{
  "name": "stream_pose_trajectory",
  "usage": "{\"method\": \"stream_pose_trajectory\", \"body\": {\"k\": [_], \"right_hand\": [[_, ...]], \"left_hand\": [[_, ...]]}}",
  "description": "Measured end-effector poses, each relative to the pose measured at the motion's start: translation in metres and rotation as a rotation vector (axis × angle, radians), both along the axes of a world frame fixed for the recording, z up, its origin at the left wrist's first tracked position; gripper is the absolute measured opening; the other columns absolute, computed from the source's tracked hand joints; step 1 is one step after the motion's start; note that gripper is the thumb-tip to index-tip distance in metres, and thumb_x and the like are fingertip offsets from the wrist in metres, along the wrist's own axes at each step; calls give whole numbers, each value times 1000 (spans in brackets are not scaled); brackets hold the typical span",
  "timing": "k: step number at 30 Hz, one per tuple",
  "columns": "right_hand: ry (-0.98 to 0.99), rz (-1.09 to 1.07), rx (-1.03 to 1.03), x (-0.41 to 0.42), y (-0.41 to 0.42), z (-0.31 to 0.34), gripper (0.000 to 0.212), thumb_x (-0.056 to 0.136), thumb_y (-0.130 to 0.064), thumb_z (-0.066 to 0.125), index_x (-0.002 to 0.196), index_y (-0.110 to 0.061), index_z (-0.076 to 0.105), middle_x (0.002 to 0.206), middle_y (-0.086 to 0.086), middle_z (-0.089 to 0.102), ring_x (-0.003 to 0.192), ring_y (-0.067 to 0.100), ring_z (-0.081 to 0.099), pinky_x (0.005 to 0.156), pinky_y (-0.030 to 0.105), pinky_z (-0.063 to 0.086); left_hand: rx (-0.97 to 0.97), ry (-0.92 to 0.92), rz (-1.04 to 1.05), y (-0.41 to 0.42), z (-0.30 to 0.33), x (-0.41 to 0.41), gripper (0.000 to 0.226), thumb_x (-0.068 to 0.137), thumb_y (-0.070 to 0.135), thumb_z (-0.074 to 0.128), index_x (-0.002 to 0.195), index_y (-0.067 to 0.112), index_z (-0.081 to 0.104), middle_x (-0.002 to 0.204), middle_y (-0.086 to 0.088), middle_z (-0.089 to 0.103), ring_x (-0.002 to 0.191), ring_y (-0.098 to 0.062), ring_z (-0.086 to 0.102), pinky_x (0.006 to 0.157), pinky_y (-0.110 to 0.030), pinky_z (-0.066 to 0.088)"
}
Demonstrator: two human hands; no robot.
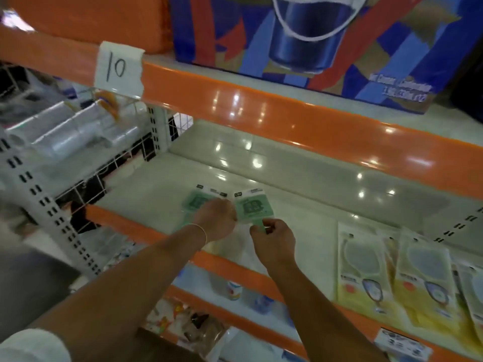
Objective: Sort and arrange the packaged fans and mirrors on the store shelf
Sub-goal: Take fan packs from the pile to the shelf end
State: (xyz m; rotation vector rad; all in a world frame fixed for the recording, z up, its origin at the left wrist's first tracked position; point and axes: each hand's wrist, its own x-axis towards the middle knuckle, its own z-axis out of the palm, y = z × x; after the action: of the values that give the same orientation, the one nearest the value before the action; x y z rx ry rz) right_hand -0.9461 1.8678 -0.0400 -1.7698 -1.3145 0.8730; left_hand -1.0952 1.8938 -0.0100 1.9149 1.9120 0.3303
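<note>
Two green packaged fans lie side by side on the white shelf (146, 194). My left hand (218, 220) rests on the left green fan (197, 201), covering its lower right part; whether the fingers grip it I cannot tell for sure. My right hand (273, 240) pinches the handle of the right green fan (252, 206). Several yellow packaged mirrors (362, 267) lie overlapping at the shelf's right front.
An orange shelf lip (287, 111) overhangs above, with a paper tag marked 10 (119, 65) and a big blue box (313, 35) on top. A wire divider (109, 165) and clear plastic rolls (62, 131) stand left. Lower shelves hold small goods (234, 290).
</note>
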Motion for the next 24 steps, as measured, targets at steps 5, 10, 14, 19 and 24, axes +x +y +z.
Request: {"method": "stream_pose_trajectory", "body": {"k": [5, 10, 14, 19, 24], "right_hand": [[-1, 68, -5, -57, 0, -3, 27, 78, -30, 68, 101, -17, 64, 84, -5, 65, 76, 11, 59, 58, 15, 40], [17, 118, -44, -97, 4, -7, 27, 80, -35, 68, 99, -17, 61, 83, -6, 63, 83, 15, 63, 71, 27, 48], [62, 121, -79, -118, 5, -6, 18, 80, -32, 68, 90, -23, 56, 82, -8, 61, 82, 14, 61, 63, 22, 42], [-11, 222, -71, -124, 2, -5, 21, 84, -28, 60, 100, -14, 66, 87, 0, 69, 72, 7, 59, 52, 18, 41], [-214, 312, 40, -118, 1, -3, 23, 88, -20, 54, 87, -3, 70, 85, 11, 70, 76, 24, 62, 64, 31, 45]], "left_hand": [[58, -62, 130, -6, -3, -53, 27, 84, 8, 50, 106, 5, 65, 109, -16, 66, 102, -33, 61, 83, -32, 48], [11, -90, 165, -6, -4, -80, 20, 88, 12, 51, 101, 3, 64, 107, -17, 65, 97, -31, 61, 73, -28, 42], [-12, -62, 168, -1, -9, -93, 26, 89, 18, 53, 109, 4, 63, 114, -15, 63, 104, -30, 59, 80, -28, 43], [-42, -7, 165, 7, -15, -105, 29, 88, 15, 50, 113, 4, 61, 113, -14, 63, 101, -29, 59, 83, -32, 48], [-38, 82, 141, 12, -18, -105, 19, 85, 16, 51, 97, 6, 62, 101, -12, 64, 86, -27, 59, 71, -30, 48]]}}
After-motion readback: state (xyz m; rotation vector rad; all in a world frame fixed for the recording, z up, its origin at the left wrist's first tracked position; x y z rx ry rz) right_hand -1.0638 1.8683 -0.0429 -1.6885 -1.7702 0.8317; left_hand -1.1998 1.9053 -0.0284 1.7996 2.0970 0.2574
